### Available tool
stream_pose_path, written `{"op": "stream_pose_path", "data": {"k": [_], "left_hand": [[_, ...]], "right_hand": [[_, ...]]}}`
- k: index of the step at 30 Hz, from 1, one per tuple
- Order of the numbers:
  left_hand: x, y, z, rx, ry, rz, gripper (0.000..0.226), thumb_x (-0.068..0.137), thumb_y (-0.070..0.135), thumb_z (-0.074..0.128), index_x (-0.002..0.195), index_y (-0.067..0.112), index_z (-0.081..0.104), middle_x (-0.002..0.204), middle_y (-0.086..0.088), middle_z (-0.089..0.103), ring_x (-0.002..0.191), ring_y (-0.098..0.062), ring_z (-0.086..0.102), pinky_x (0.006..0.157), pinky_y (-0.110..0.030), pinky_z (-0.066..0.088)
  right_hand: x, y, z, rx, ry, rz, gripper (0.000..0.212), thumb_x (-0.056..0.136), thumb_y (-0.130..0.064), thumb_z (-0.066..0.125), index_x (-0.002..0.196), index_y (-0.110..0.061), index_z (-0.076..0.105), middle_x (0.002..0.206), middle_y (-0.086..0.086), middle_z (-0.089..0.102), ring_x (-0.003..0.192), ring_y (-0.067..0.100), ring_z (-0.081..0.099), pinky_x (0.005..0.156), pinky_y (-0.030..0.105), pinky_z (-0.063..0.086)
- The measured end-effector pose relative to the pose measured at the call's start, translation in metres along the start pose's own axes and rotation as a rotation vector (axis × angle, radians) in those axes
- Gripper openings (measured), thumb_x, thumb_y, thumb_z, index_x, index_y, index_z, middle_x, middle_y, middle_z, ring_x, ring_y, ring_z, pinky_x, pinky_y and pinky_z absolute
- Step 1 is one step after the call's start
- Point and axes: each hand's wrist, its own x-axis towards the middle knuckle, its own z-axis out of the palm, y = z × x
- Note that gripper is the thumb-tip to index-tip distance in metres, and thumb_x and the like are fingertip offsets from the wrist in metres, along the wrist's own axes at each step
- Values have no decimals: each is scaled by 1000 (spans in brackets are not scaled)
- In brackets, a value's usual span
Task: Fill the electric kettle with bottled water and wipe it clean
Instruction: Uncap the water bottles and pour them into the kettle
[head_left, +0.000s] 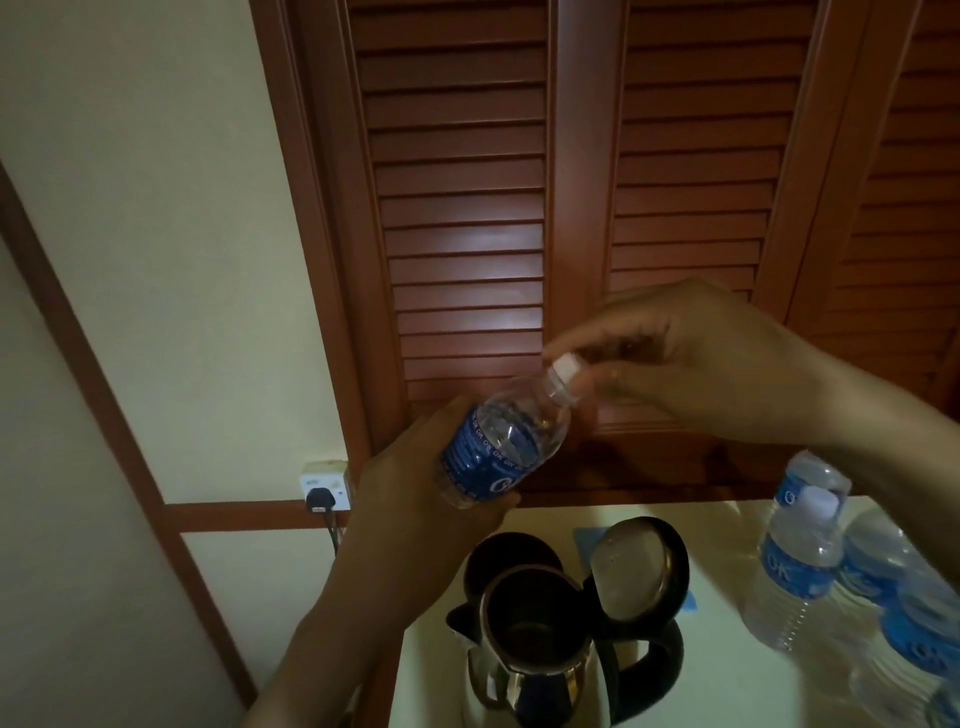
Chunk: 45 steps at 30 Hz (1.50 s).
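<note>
**Bottle cap under grip above open kettle**

The right hand pinches the white cap; the left hand wraps the water bottle, tilted above the open kettle. Thin plastic likely dents under a squeeze and feels light; hold best at the labelled middle. Blue label reads "OK". Spare bottles stand right

A hotel-style room: louvred wooden closet doors beyond the hands, spare water bottles under the right wrist, kettle below.

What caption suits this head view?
Left hand tilts a water bottle above the open kettle; right hand grips its cap.
</note>
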Motion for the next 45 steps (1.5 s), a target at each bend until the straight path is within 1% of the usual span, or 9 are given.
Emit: {"op": "stream_pose_path", "data": {"k": [5, 10, 14, 19, 24, 27, 30, 34, 45], "left_hand": [[4, -3, 8, 0, 7, 38, 70, 69, 29, 88, 125, 43, 50, 100, 35, 56, 97, 19, 57, 84, 0, 45], [2, -9, 10, -4, -37, 19, 66, 69, 30, 89, 125, 36, 56, 100, 30, 60, 97, 12, 61, 86, 0, 45], [2, -5, 8, -7, -37, 27, 64, 69, 30, 89, 117, 46, 50, 95, 33, 59, 93, 14, 62, 80, 2, 45], [0, 1, 16, 15, 22, 37, 62, 70, 30, 88, 124, 34, 57, 99, 27, 60, 93, 16, 59, 79, 5, 40], [3, 11, 20, -30, 40, 84, 62, 70, 31, 88, 121, 39, 55, 102, 19, 65, 98, 8, 61, 78, -2, 47], [4, 13, 20, -33, 6, 79, 66, 68, 34, 89, 121, 45, 51, 103, 19, 66, 98, 8, 61, 78, -3, 48], [4, 14, 19, -44, -9, 84, 67, 67, 35, 89, 123, 45, 52, 106, 17, 68, 96, 6, 64, 79, -8, 52], [5, 23, 23, -24, 6, 102, 72, 68, 38, 88, 127, 46, 49, 109, 19, 66, 99, 8, 62, 81, -4, 49], [7, 76, 48, -167, 28, 150, 70, 71, 37, 86, 127, 49, 47, 105, 24, 66, 98, 14, 61, 79, -1, 46]], "right_hand": [[2, -1, 23, -184, 128, 127, 35, 97, -52, 51, 79, -26, 66, 56, -21, 63, 39, 5, 59, 43, 15, 44], [-3, 7, 8, -89, -86, 80, 42, 81, -53, 68, 119, -36, 66, 97, -19, 73, 84, -3, 69, 75, 22, 58], [-4, 13, 0, -23, -86, -97, 40, 82, -13, 78, 120, -25, 72, 111, -14, 71, 104, 7, 69, 89, 31, 58], [-8, 8, -4, -141, -52, 7, 20, 92, -43, 63, 105, -34, 74, 82, -15, 74, 72, 2, 72, 69, 33, 61], [-11, 3, 14, -207, 263, 51, 57, 99, -52, 50, 56, -16, 56, 42, 4, 51, 35, 6, 55, 46, 14, 40], [-14, 2, 1, -222, 187, 79, 43, 89, -64, 53, 88, -26, 72, 71, -9, 69, 62, -1, 64, 60, 14, 50], [-21, 3, -16, -65, 4, 74, 44, 85, -41, 72, 129, -38, 64, 112, -20, 68, 99, -7, 66, 86, 14, 54], [-32, 2, -30, -76, 73, 54, 37, 84, -16, 78, 115, -35, 74, 99, -14, 71, 92, 3, 70, 84, 28, 59], [-63, -7, -59, -167, 241, 78, 32, 89, -34, 69, 121, -37, 70, 100, -21, 69, 95, 1, 68, 83, 31, 58]]}}
